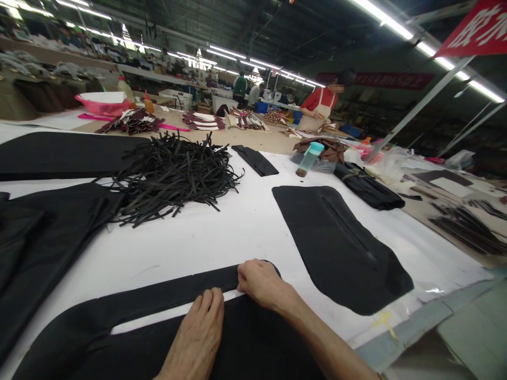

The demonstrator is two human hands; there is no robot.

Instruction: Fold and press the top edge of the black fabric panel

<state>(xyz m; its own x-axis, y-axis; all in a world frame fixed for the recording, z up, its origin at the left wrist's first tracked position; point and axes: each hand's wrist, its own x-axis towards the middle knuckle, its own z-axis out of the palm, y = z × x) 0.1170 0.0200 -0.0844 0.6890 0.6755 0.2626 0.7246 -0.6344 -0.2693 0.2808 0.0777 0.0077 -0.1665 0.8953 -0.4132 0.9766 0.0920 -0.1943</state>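
Observation:
A large black fabric piece [130, 309] with a long narrow slot lies at the near edge of the white table [237, 232]. My left hand [200, 332] rests flat on it, fingers stretched toward the slot. My right hand [259, 282] presses on the far strip of the same piece, fingers curled down at its edge, pinching the fabric. A second black panel [340, 248] with a stitched slot lies to the right. A heap of thin black strips [174, 177] sits further back.
More black fabric [43, 232] covers the left side. A clear bottle with a teal cap [309, 158] stands behind the panel, beside a black roll [368, 187]. A person in red [320, 108] works at a far table. The table edge drops off at right.

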